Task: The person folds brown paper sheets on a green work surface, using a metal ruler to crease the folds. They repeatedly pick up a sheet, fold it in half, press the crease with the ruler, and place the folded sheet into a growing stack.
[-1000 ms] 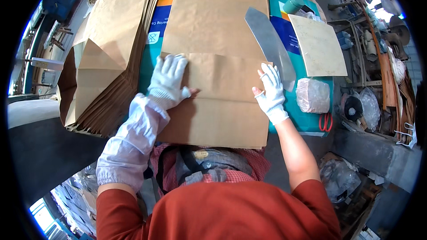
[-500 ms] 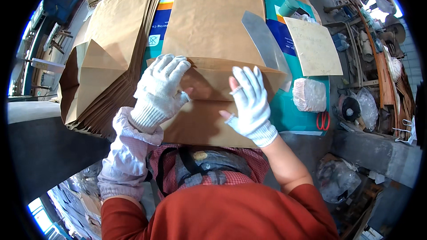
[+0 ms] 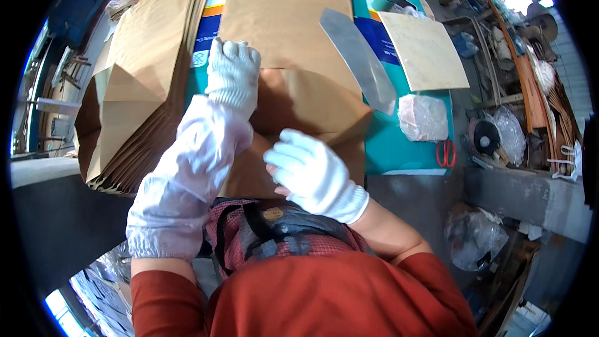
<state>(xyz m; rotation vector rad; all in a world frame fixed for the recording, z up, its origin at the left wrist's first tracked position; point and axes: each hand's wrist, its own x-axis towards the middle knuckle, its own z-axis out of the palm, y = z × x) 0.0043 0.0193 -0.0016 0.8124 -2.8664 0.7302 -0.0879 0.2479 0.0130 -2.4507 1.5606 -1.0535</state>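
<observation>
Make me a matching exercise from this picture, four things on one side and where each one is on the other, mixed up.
Things:
1. left hand
2. right hand
3. scissors
4. bag stack

Places:
A. at the table's left edge, beside the person's left arm
B. flat on the fold line of the brown bag
C. on the teal mat, right of the bag
D. over the bag's folded near end, closest to the body

Pairs: 1-B, 2-D, 3-C, 4-A
</observation>
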